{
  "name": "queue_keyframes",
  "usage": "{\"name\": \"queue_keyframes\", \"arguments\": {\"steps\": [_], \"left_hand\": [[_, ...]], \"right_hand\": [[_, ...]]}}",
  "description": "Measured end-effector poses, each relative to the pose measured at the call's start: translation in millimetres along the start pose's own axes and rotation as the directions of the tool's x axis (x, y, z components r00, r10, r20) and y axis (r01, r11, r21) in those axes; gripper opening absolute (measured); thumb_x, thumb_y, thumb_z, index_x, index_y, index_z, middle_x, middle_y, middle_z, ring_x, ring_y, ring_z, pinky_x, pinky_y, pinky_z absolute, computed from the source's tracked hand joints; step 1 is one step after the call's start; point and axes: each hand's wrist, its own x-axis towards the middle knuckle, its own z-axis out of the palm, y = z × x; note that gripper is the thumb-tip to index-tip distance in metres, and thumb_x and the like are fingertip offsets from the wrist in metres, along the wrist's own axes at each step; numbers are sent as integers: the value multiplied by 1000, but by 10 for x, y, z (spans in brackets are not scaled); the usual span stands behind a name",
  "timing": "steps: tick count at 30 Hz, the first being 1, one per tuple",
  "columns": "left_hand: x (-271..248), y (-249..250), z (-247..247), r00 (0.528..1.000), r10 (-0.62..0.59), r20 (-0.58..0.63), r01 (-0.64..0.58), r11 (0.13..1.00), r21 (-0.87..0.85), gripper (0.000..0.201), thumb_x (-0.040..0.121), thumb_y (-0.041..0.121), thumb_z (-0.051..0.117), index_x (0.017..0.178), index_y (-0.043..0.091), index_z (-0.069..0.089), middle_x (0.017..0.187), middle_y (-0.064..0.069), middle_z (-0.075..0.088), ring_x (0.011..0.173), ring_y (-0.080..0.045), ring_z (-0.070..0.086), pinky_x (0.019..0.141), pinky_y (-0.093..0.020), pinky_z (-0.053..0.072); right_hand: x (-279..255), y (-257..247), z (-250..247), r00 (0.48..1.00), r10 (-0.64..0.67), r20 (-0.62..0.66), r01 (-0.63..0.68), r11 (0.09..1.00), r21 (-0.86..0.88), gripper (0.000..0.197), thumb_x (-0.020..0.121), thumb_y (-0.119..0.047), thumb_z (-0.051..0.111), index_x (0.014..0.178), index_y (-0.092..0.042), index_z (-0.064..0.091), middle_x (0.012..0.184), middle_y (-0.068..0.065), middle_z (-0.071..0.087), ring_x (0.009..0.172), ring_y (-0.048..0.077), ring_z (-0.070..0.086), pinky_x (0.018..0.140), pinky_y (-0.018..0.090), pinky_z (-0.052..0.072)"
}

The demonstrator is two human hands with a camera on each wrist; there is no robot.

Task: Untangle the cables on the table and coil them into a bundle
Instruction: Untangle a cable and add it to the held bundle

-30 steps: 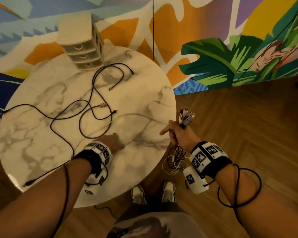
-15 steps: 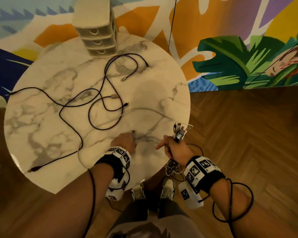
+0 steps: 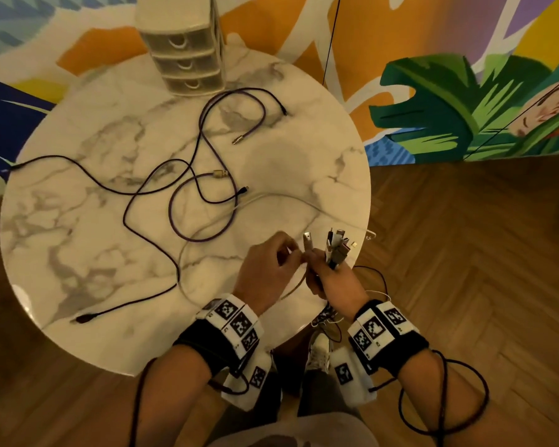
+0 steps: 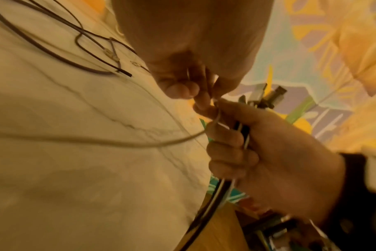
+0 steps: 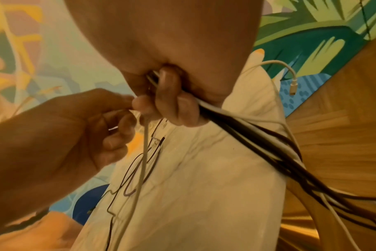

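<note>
On the round marble table [image 3: 78,130] lie tangled dark cables [image 3: 204,241]. A white cable [image 3: 320,208] curves across the near side. My left hand [image 3: 291,256] pinches the white cable's end [image 4: 217,117] just above the table's near right edge. It touches my right hand [image 3: 323,269], which grips a bundle of black and white cables [image 5: 247,135]. The bundle's plugs [image 3: 338,245] stick up out of the fist, and its cables hang down past the table edge. In the right wrist view the white cable [image 5: 145,144] drops from the pinch toward the table.
A small cream drawer unit [image 3: 188,56] stands at the table's far edge. A loose white plug [image 5: 293,88] hangs off the right rim. Wooden floor [image 3: 465,253] lies to the right, a painted wall behind, and my shoes [image 3: 318,350] under the near edge.
My left hand has risen off the table with the white cable's end and come up against my right hand. The right hand with the bundle has moved in over the table edge.
</note>
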Motion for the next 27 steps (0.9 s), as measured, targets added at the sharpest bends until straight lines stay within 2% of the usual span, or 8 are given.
{"name": "queue_keyframes", "arguments": {"steps": [6,8,11,16,19,22,24,27], "left_hand": [[136,60,-122,990,16,142,-2,995,-103,6,90,16,58,90,16,65,77,11,62,68,4,54,63,-8,39],[126,101,-117,992,47,121,-26,986,-166,7,90,11,59,89,12,65,75,9,62,66,6,54,60,-7,39],[113,132,-111,993,89,82,-72,978,-196,8,89,10,60,90,12,68,78,9,64,71,4,56,63,-7,41],[28,122,-122,988,148,40,-135,965,-224,8,88,11,62,92,15,68,80,16,62,74,6,56,65,-7,41],[-22,88,-134,983,183,-13,-181,950,-255,9,89,16,60,94,17,68,84,13,65,78,1,58,66,-14,45],[-58,-79,-137,992,104,-67,-121,939,-322,17,88,28,57,103,22,64,87,11,65,69,-2,55,65,-21,48],[-120,-256,-114,995,23,95,-4,979,-203,17,88,32,60,105,29,61,90,13,64,61,1,50,60,-15,44],[-303,-637,-69,924,-99,370,17,975,220,10,89,37,59,91,29,63,86,12,64,66,4,55,60,-12,40]], "right_hand": [[-25,31,119,996,7,86,-10,999,40,32,101,-15,39,75,-5,54,45,-9,47,40,3,33,44,14,27],[0,57,153,997,9,71,-14,997,75,28,97,-13,47,70,-9,50,47,-9,48,41,3,33,43,15,27],[13,94,176,1000,4,24,-5,999,41,31,86,-30,55,59,-16,51,50,-5,49,43,5,37,47,19,29],[24,129,201,999,-40,29,42,997,-57,43,94,-30,49,60,-6,56,49,-2,55,44,3,42,55,25,31],[1,69,235,999,-53,6,53,998,-20,44,100,-26,43,60,-11,54,49,-1,53,41,4,40,52,22,31],[6,67,247,996,-26,-90,28,999,26,52,101,-32,38,55,-10,51,45,-4,48,42,6,38,51,20,31],[23,95,238,984,-44,-173,65,991,117,56,100,-36,40,51,-10,49,50,0,52,50,14,46,58,30,38],[61,64,206,970,9,-242,97,901,423,58,100,-29,40,45,-8,40,47,11,49,45,25,51,62,36,47]]}}
